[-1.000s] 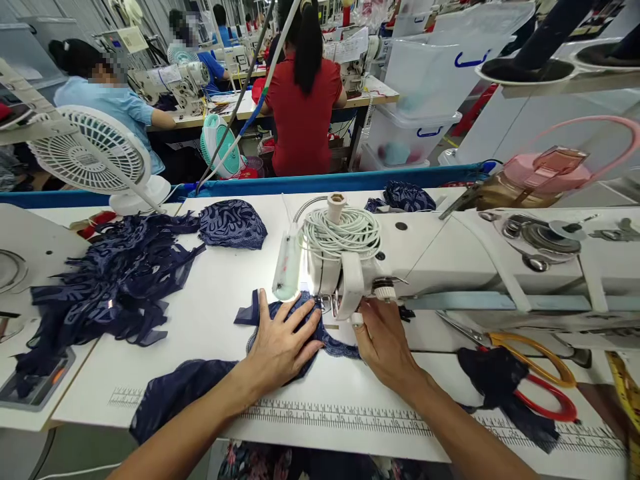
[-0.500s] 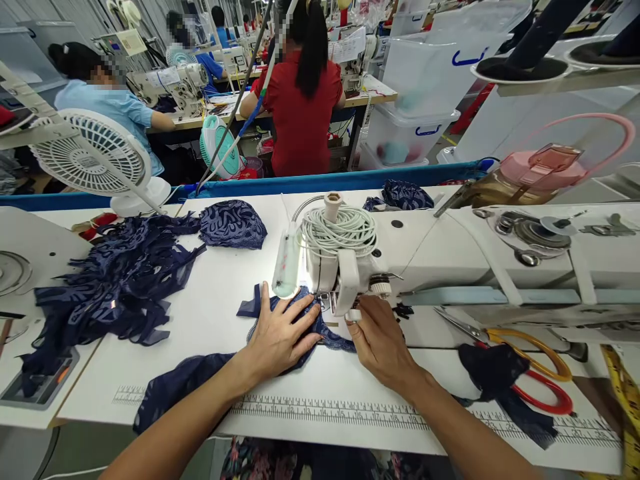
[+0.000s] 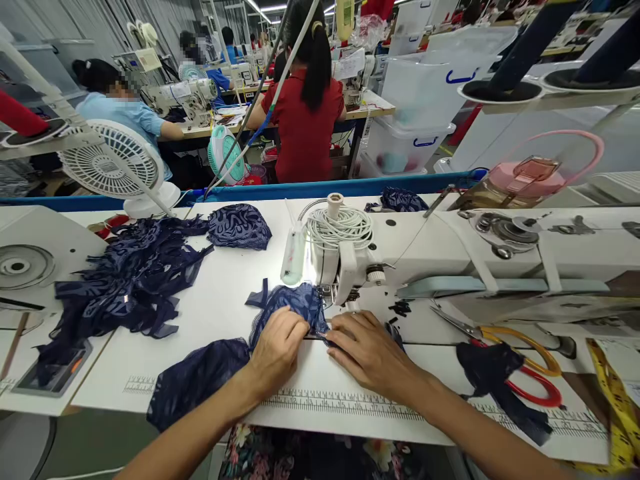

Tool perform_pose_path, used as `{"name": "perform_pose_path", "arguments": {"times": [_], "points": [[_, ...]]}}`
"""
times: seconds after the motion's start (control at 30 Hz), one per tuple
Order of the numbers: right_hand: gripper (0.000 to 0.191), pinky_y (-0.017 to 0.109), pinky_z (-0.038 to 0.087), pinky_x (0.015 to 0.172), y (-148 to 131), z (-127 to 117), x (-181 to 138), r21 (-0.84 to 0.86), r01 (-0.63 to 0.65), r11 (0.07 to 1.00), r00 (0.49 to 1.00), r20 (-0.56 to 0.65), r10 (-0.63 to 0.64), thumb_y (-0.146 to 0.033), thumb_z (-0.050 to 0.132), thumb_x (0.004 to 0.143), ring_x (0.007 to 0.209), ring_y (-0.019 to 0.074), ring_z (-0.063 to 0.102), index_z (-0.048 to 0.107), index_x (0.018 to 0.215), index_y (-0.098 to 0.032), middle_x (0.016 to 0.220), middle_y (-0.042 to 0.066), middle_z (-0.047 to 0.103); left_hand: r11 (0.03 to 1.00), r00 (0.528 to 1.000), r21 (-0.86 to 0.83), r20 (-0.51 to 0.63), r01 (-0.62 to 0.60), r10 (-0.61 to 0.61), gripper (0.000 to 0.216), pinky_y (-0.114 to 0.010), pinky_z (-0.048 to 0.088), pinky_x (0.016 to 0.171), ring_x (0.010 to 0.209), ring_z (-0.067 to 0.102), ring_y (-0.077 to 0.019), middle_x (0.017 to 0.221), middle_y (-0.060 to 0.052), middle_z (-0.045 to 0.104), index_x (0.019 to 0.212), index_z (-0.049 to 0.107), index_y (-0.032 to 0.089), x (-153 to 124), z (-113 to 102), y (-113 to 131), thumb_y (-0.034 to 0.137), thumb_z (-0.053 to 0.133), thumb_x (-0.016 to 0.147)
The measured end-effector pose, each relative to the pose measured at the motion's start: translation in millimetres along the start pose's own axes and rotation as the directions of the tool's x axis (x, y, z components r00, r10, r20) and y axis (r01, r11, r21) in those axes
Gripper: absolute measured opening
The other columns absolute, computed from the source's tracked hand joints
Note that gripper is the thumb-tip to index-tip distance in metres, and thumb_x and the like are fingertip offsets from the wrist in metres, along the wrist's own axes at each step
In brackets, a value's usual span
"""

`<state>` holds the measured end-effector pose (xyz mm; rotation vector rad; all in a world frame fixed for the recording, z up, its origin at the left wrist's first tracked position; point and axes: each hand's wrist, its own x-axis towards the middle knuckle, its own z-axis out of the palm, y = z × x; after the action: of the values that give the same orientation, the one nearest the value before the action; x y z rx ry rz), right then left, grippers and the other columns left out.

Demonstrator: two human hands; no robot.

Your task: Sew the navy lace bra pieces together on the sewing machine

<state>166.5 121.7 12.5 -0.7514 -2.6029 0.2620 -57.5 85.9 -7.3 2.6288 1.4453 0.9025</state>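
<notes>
Navy lace fabric (image 3: 295,303) lies at the needle area of a white sewing machine (image 3: 345,267), its far edge by the presser foot (image 3: 326,295). My left hand (image 3: 280,343) is closed on the fabric's near edge, fingers bent and pressed together. To the right, my right hand (image 3: 373,350) pinches the same piece by a narrow edge just in front of the foot. Its fingertips are partly hidden. A loose navy part of the cloth (image 3: 200,380) spreads left of my left forearm, over the table's printed ruler.
A heap of navy lace pieces (image 3: 135,273) lies left, near a folded lace piece (image 3: 240,227). On the right are scissors (image 3: 520,353) with orange and red handles, a navy scrap (image 3: 487,367) and a yellow tape measure (image 3: 613,400). A white fan (image 3: 113,160) stands behind.
My left hand has gone from lying flat on the fabric to gripping its near edge. My right hand has come away from beside the machine head, toward me, and now pinches the fabric.
</notes>
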Motion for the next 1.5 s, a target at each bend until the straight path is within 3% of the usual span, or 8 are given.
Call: {"name": "perform_pose_path", "arguments": {"times": [0.1, 0.23, 0.37, 0.47, 0.6, 0.9, 1.27, 1.5], "points": [[0.017, 0.039, 0.044, 0.09, 0, 4, 4, 0.027, 0.047, 0.999, 0.998, -0.043, -0.046, -0.019, 0.049, 0.095, 0.103, 0.0222, 0.056, 0.061, 0.106, -0.016, 0.112, 0.01, 0.063, 1.0, 0.999, -0.02, -0.038, -0.006, 0.005, 0.023, -0.032, 0.05, 0.072, 0.08, 0.053, -0.0181, 0.085, -0.007, 0.058, 0.104, 0.055, 0.012, 14, -3, -10, 0.004, 0.037, 0.093], [0.019, 0.039, 0.043, 0.091, -5, 5, 1, 0.043, 0.037, 0.998, 0.998, -0.062, -0.034, -0.02, 0.05, 0.095, 0.101, 0.0211, 0.058, 0.061, 0.11, -0.016, 0.105, 0.009, 0.066, 0.989, 0.993, 0.088, 0.026, -0.116, 0.114, 0.021, -0.029, 0.047, 0.066, 0.073, 0.051, -0.0155, 0.079, -0.002, 0.057, 0.109, 0.06, 0.017, 20, -5, -7, 0.012, 0.045, 0.096], [0.02, 0.039, 0.043, 0.09, -7, 3, 0, 0.012, 0.038, 0.999, 0.996, -0.079, -0.036, -0.024, 0.051, 0.096, 0.097, 0.021, 0.06, 0.062, 0.11, -0.016, 0.099, 0.009, 0.068, 0.95, 0.971, 0.206, 0.0, -0.235, 0.241, 0.023, -0.044, 0.043, 0.098, 0.096, 0.057, -0.0188, 0.094, -0.005, 0.065, 0.11, 0.063, 0.016, 20, -6, 2, 0.009, 0.048, 0.094], [0.017, 0.037, 0.044, 0.086, -6, 3, 0, 0.013, 0.037, 0.999, 0.993, -0.112, -0.035, -0.021, 0.051, 0.095, 0.09, 0.0186, 0.061, 0.064, 0.106, -0.015, 0.095, 0.007, 0.068, 0.972, 0.983, 0.145, 0.028, -0.184, 0.182, 0.023, -0.049, 0.033, 0.111, 0.086, 0.059, -0.0147, 0.082, -0.001, 0.065, 0.105, 0.064, 0.015, 21, -7, 8, 0.009, 0.045, 0.095], [0.018, 0.036, 0.045, 0.084, -5, 3, -2, 0.046, 0.038, 0.998, 0.993, -0.11, -0.033, -0.017, 0.052, 0.093, 0.09, 0.0181, 0.061, 0.064, 0.106, -0.016, 0.097, 0.006, 0.07, 0.997, 0.998, 0.046, 0.02, -0.062, 0.062, 0.029, -0.049, 0.035, 0.108, 0.076, 0.058, -0.0127, 0.08, 0.0, 0.065, 0.104, 0.065, 0.018, 22, -5, 12, 0.006, 0.041, 0.094], [0.025, 0.043, 0.043, 0.093, 4, 8, 2, -0.011, -0.031, 0.999, 0.989, -0.145, 0.029, -0.021, 0.05, 0.095, 0.093, 0.0215, 0.064, 0.064, 0.116, -0.017, 0.114, 0.009, 0.07, 0.986, 0.993, 0.113, 0.037, -0.12, 0.116, 0.027, -0.045, 0.04, 0.092, 0.088, 0.061, -0.0196, 0.09, -0.006, 0.069, 0.11, 0.063, 0.016, 35, 8, -11, 0.006, 0.048, 0.089], [0.029, 0.044, 0.041, 0.095, -6, 8, 1, -0.054, -0.077, 0.996, 0.993, -0.099, 0.071, -0.024, 0.049, 0.095, 0.098, 0.0234, 0.062, 0.062, 0.119, -0.014, 0.114, 0.011, 0.067, 0.986, 1.0, 0.166, 0.016, 0.009, -0.012, 0.029, -0.053, 0.031, 0.107, 0.094, 0.059, -0.0187, 0.094, -0.004, 0.068, 0.104, 0.063, 0.019, 35, 1, 1, 0.003, 0.043, 0.09], [0.026, 0.041, 0.044, 0.091, -8, 5, 1, -0.012, -0.041, 0.999, 0.991, -0.131, 0.039, -0.021, 0.049, 0.094, 0.099, 0.0224, 0.062, 0.063, 0.116, -0.017, 0.111, 0.009, 0.068, 0.967, 0.997, 0.243, 0.022, -0.075, 0.071, 0.026, -0.057, 0.031, 0.105, 0.088, 0.061, -0.0187, 0.085, -0.004, 0.067, 0.104, 0.062, 0.016, 35, 6, 6, 0.005, 0.043, 0.091]]}}
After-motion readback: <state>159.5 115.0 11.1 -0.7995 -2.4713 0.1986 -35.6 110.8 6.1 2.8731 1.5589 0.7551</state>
